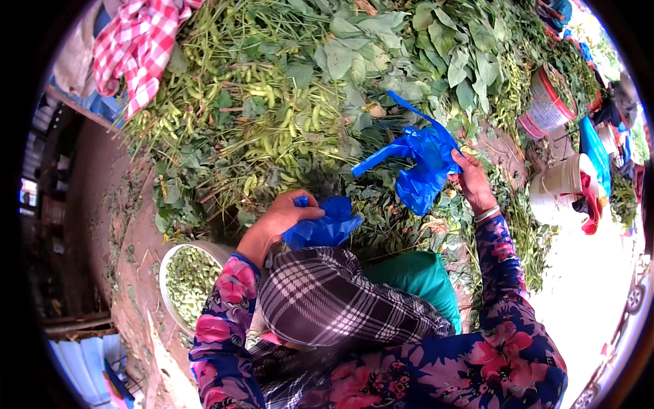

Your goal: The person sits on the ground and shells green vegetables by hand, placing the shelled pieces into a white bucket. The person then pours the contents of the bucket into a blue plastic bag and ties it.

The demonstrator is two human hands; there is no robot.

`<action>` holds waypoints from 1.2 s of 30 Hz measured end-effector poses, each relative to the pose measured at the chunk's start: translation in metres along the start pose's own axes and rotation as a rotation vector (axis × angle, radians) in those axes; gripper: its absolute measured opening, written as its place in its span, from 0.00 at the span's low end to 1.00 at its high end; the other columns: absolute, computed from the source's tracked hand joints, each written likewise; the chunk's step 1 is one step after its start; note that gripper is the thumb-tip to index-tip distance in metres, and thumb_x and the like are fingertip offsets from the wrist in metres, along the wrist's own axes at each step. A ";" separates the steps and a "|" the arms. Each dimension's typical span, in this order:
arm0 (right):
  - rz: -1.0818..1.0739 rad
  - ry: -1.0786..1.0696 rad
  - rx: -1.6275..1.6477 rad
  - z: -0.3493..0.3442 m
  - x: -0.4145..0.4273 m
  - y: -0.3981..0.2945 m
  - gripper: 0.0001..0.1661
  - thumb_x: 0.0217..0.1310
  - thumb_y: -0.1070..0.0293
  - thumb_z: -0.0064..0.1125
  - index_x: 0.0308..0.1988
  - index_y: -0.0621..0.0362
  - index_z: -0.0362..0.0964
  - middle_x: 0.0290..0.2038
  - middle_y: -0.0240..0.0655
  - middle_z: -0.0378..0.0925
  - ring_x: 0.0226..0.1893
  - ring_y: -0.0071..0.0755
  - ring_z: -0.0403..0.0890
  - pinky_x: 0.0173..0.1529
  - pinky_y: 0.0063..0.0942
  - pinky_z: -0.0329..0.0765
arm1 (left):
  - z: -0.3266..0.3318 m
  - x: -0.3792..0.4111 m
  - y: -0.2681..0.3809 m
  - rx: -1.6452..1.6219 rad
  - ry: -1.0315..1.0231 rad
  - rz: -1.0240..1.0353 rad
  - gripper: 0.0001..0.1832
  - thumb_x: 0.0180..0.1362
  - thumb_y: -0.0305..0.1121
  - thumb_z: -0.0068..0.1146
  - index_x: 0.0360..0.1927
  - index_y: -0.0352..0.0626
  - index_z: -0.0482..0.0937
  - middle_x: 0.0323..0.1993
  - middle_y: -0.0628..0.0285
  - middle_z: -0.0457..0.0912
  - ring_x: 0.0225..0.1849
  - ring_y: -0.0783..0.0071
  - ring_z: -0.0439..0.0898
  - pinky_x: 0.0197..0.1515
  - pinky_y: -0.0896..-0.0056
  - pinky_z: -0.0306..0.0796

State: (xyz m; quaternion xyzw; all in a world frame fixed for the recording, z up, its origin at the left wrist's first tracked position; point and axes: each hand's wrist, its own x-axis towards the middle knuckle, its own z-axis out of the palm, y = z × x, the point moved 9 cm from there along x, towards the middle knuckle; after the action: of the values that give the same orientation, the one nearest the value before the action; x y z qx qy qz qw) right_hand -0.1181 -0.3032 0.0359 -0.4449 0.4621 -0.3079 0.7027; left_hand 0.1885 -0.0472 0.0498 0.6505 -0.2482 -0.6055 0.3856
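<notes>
My left hand pinches a crumpled blue plastic bag between thumb and fingers, near my knees. Out to the right, my right hand grips another piece of blue plastic bag, whose strips point up and to the left. Whether the two blue pieces are joined cannot be told. Beyond both hands lies a heap of cut bean plants with green pods and broad leaves. A white bucket of shelled green beans stands beside my left forearm.
A red-and-white checked cloth lies at the upper left. On the right stand a white tub with red bands and a cream bucket with a red cloth over its rim. Green fabric lies near my lap. Leaf scraps litter the ground.
</notes>
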 end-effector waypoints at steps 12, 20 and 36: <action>0.103 -0.474 0.128 0.147 -0.026 -0.073 0.13 0.61 0.60 0.56 0.38 0.58 0.77 0.33 0.27 0.80 0.31 0.17 0.79 0.37 0.18 0.76 | -0.002 -0.015 0.109 0.278 0.260 0.569 0.14 0.62 0.34 0.47 0.47 0.38 0.75 0.35 0.65 0.80 0.35 0.78 0.75 0.43 0.75 0.68; -0.097 -0.766 -0.220 0.269 -0.059 -0.098 0.16 0.61 0.56 0.56 0.33 0.58 0.78 0.26 0.19 0.76 0.26 0.09 0.70 0.31 0.13 0.68 | -0.056 -0.117 0.176 0.186 0.437 0.464 0.33 0.57 0.60 0.46 0.37 0.34 0.80 0.36 0.59 0.80 0.40 0.73 0.75 0.49 0.69 0.66; -0.616 -0.892 -0.609 0.345 -0.133 -0.159 0.14 0.59 0.60 0.58 0.35 0.60 0.75 0.24 0.20 0.74 0.29 0.13 0.72 0.36 0.16 0.71 | -0.035 -0.208 0.129 -0.085 0.346 0.592 0.08 0.54 0.32 0.61 0.34 0.39 0.81 0.28 0.72 0.80 0.29 0.87 0.74 0.35 0.81 0.68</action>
State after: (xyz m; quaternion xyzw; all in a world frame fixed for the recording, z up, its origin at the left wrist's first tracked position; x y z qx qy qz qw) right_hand 0.1458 -0.1392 0.2914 -0.8241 0.0414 -0.1350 0.5485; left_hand 0.2112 0.0490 0.2758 0.6268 -0.3316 -0.3580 0.6075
